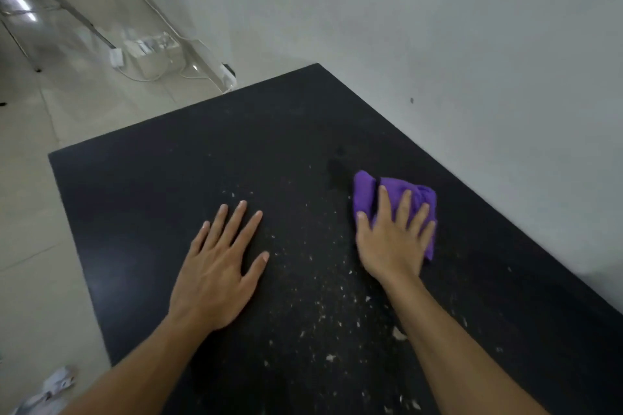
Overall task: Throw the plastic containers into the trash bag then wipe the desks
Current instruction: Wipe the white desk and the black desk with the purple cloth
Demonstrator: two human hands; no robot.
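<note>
Two hands are down on the black tabletop (161, 178), and this looks like the wiping half of the job, with no plastic containers and no trash bag anywhere in view. Over on one side, the left hand (215, 266) lies flat with fingers straight and spread, holding nothing and braced just beside the mess. Across from it, the right hand (392, 239) is spread flat too, palm and straight fingers pressing a bunched purple cloth (365, 190) onto the tabletop near the wall-side edge; it presses rather than clenches. Pale crumbs (320, 296) scatter from between the hands down toward the near edge, and a dark smear (337, 167) sits just beyond the cloth. The smart play, I'd say, is even pressure and overlapping strokes that herd the crumbs one way into a pile rather than flicking them onto the floor (30, 212). The free hand could cup at the edge to catch them, and a fresh face of cloth would suit that smear. Now the unknowns. Most of the cloth hides under the palm, so its fold and dampness can't be read. Whether the smear is wet or dried, I cannot tell. The frame cuts off the tabletop's near and right ends, and the white scraps (50, 384) on the floor at lower left are too blurred to name.
</note>
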